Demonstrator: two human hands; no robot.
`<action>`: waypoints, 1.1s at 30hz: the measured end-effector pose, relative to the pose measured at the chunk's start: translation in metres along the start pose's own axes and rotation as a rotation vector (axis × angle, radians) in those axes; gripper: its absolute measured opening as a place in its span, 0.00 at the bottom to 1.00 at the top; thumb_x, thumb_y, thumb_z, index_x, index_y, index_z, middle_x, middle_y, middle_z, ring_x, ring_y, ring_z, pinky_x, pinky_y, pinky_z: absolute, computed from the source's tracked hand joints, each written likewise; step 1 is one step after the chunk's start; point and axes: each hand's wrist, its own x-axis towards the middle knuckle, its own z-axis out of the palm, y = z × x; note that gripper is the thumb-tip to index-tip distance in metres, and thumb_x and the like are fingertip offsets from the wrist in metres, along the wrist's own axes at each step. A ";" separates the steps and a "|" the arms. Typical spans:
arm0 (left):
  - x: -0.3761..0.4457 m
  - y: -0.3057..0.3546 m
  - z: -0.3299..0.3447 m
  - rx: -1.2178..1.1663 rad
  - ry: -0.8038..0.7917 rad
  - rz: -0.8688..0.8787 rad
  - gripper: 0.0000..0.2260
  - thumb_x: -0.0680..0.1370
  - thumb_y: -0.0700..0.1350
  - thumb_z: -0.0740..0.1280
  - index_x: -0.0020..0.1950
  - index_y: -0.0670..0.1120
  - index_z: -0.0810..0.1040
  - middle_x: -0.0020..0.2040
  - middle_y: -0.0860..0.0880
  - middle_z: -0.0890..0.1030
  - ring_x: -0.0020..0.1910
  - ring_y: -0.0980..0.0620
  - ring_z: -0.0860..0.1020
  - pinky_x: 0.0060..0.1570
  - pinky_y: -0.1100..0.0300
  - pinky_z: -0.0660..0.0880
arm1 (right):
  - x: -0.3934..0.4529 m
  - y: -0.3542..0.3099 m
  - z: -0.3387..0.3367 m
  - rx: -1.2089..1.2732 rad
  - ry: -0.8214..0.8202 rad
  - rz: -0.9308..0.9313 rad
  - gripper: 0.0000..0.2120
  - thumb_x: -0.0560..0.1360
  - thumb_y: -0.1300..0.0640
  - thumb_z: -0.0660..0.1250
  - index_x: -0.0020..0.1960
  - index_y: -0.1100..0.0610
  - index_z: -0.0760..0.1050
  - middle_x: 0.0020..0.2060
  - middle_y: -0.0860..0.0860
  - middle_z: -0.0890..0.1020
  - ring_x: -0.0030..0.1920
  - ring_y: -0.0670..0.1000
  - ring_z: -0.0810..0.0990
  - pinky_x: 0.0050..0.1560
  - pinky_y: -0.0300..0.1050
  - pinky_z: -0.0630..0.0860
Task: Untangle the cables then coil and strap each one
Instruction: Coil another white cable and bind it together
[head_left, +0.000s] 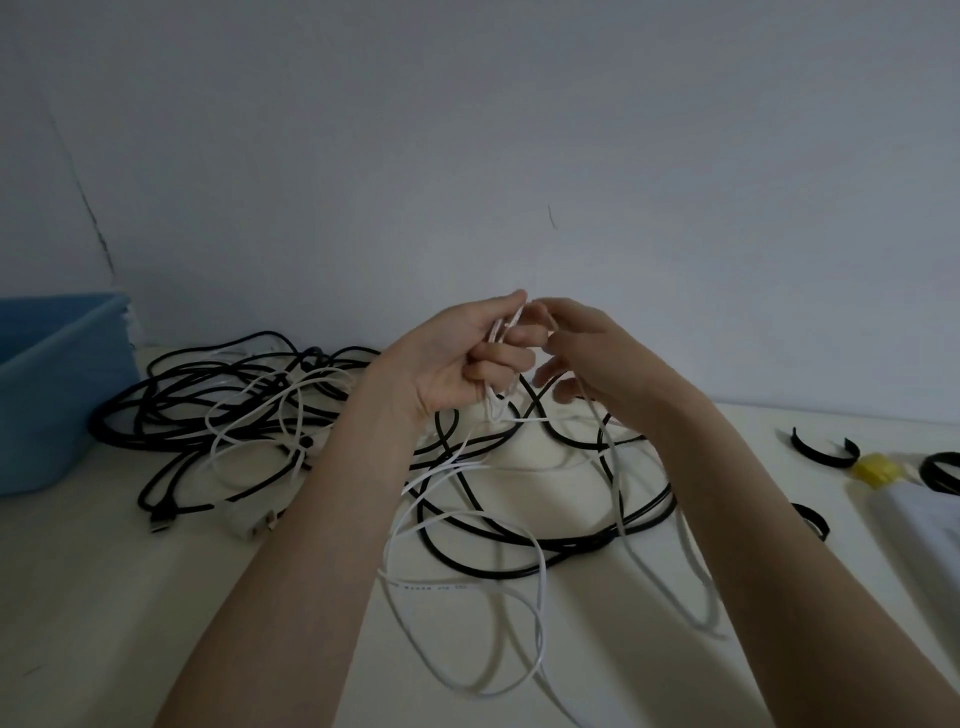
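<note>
A flat white cable (467, 587) hangs in loose loops from my raised hands down onto the pale table (104, 597). My left hand (457, 358) grips several strands of it, fingers curled round them. My right hand (587, 353) meets it at the fingertips and pinches the white cable near the top. Below and to the left lies a tangle of black cables (208, 400) mixed with another white cable (270, 415). A black cable loop (550, 545) lies under my hands.
A blue plastic bin (52, 384) stands at the far left against the wall. Black strap pieces (823, 449) lie at the right, next to a white bottle with a yellow cap (878, 470). Plug ends (249, 522) rest near the tangle's front.
</note>
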 end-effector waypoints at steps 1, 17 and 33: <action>0.001 0.000 -0.002 -0.003 -0.005 -0.004 0.12 0.82 0.49 0.52 0.44 0.44 0.69 0.26 0.52 0.65 0.16 0.59 0.56 0.14 0.72 0.50 | -0.001 -0.001 0.000 -0.025 -0.004 -0.026 0.17 0.80 0.64 0.53 0.66 0.57 0.70 0.49 0.53 0.76 0.28 0.46 0.74 0.22 0.35 0.65; -0.001 -0.005 -0.002 -0.017 0.031 -0.012 0.10 0.80 0.46 0.56 0.50 0.42 0.73 0.29 0.50 0.73 0.15 0.60 0.65 0.11 0.73 0.56 | 0.006 0.003 -0.016 -0.677 0.264 -0.120 0.11 0.76 0.57 0.65 0.34 0.53 0.74 0.29 0.48 0.73 0.29 0.46 0.69 0.30 0.36 0.63; 0.012 -0.016 -0.004 0.074 0.062 0.060 0.16 0.83 0.49 0.52 0.54 0.42 0.76 0.45 0.45 0.80 0.44 0.45 0.80 0.51 0.46 0.77 | 0.001 -0.003 0.003 -0.057 0.173 -0.270 0.04 0.74 0.67 0.68 0.43 0.60 0.75 0.35 0.51 0.78 0.24 0.45 0.75 0.25 0.35 0.70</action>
